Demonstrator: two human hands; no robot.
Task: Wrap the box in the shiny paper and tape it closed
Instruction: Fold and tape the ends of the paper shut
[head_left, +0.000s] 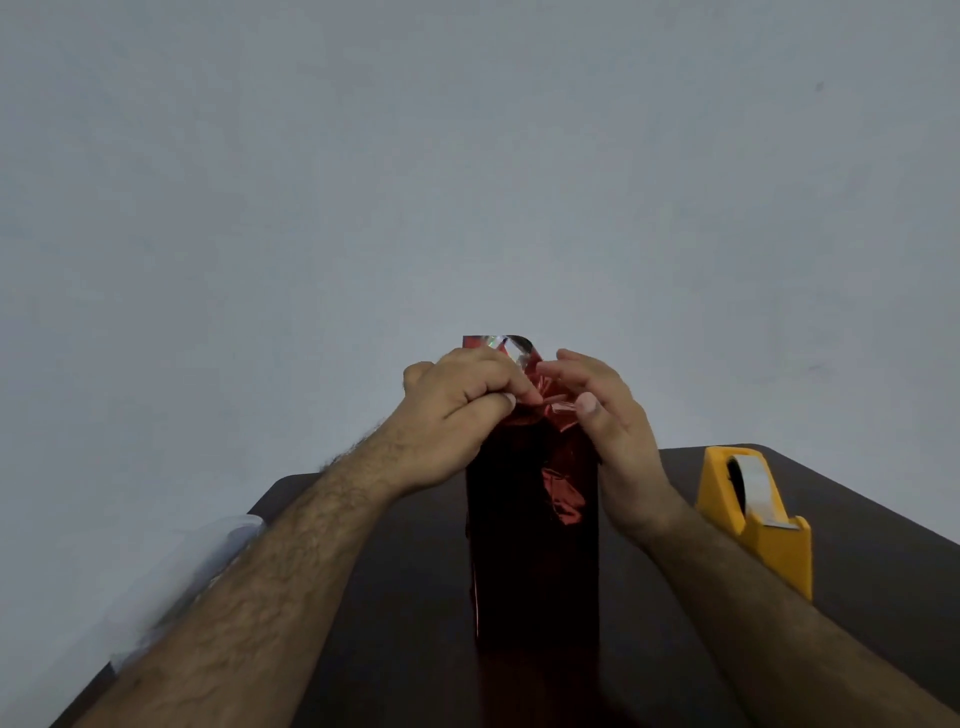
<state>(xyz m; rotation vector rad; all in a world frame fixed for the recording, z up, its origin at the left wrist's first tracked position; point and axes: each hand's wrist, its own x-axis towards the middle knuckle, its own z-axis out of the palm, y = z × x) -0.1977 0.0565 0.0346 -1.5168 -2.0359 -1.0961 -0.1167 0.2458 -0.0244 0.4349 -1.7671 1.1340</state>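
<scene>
Two bare forearms are seen nearest the camera, reaching up from the lower edge toward the middle of the view.

At the far left, a clear, blurred plastic object is seen lying at the left edge of the dark table, partly hidden behind the left forearm; what it is cannot be told.

The left hand is held at the top left of the box, with its fingers curled and its thumb and forefinger pinched on a fold of the shiny paper. The box is stood upright on the table in the centre, between the two wrists, and is covered in dark red shiny paper. A crumpled, brighter red patch is seen on its near face. At the top of the box the paper is gathered and creased between the two hands, and a silvery, reflective underside is shown where the paper curls over at the far edge.

The right hand is laid against the top right of the box, its fingers bent loosely over the gathered paper and its thumb pressed on the fold; whether anything is pinched there cannot be told for certain.

To the right, well apart from the box, a yellow tape dispenser is stood on the table, with a roll of pale tape loaded in it.
</scene>
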